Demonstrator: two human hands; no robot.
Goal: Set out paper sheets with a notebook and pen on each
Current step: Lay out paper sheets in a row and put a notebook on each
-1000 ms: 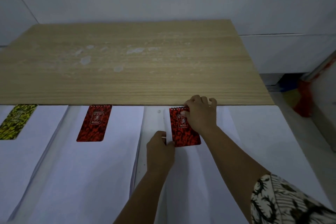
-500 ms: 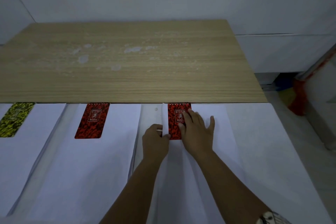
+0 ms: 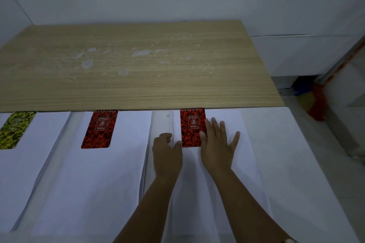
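**Red notebook squared on third sheet**

Head view: a red notebook (image 3: 192, 127) lies just below the wooden board (image 3: 138, 65). The right hand (image 3: 218, 145) rests flat, fingers spread, touching it; the left hand (image 3: 166, 155), loosely curled, thumbs its corner. Three sheets carry notebooks; no pens are visible.

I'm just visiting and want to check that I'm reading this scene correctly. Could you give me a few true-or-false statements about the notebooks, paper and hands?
1. Three notebooks lie on white sheets. True: a yellow notebook, a middle red notebook and a right red notebook.
2. All the notebooks are red. False: the leftmost is yellow.
3. The right hand lies flat, fingers spread. True.
4. A pen lies on every sheet. False: no pen is visible.
5. The left hand holds the middle red notebook. False: it rests beside the right one.
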